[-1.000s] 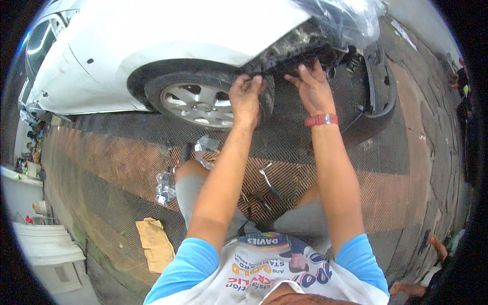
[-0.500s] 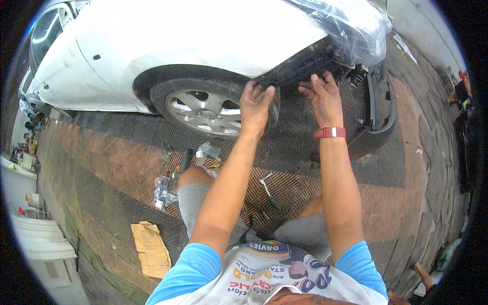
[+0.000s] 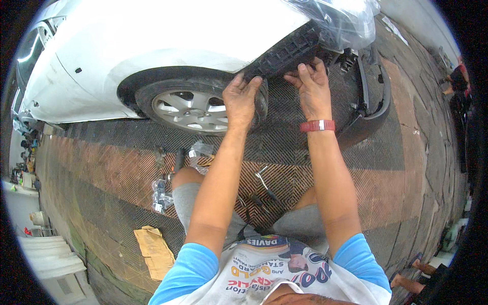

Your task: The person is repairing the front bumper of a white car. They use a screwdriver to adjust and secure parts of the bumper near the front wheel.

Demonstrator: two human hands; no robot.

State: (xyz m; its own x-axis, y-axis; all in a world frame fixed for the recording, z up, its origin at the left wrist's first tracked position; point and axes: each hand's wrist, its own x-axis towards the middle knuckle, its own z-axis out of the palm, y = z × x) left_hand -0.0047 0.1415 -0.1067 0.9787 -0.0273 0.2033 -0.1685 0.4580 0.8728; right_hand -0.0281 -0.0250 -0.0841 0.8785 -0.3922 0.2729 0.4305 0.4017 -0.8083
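A black ribbed plastic strip (image 3: 288,52) runs along the lower front edge of the white fender (image 3: 203,33). My left hand (image 3: 239,100) is closed in a pinch at its rear end, close to the tyre (image 3: 260,99). Farther right, my right hand (image 3: 313,91), with a red wristband (image 3: 317,125), has its fingers curled at the strip's lower front edge. The fingertips of both hands are partly hidden against the dark plastic. Behind the left hand is the wheel's silver rim (image 3: 195,113).
A black bumper (image 3: 373,109) lies to the right, under a plastic-wrapped front corner (image 3: 351,23). Between my knees is a ratchet wrench (image 3: 266,184). Bagged parts (image 3: 160,195) and brown cardboard (image 3: 152,251) lie on the left. Another person's legs (image 3: 409,283) show at lower right.
The car and both hands have shifted a little to the left in the picture. More of the strip's ribbed face shows above my hands, which stay at its edge.
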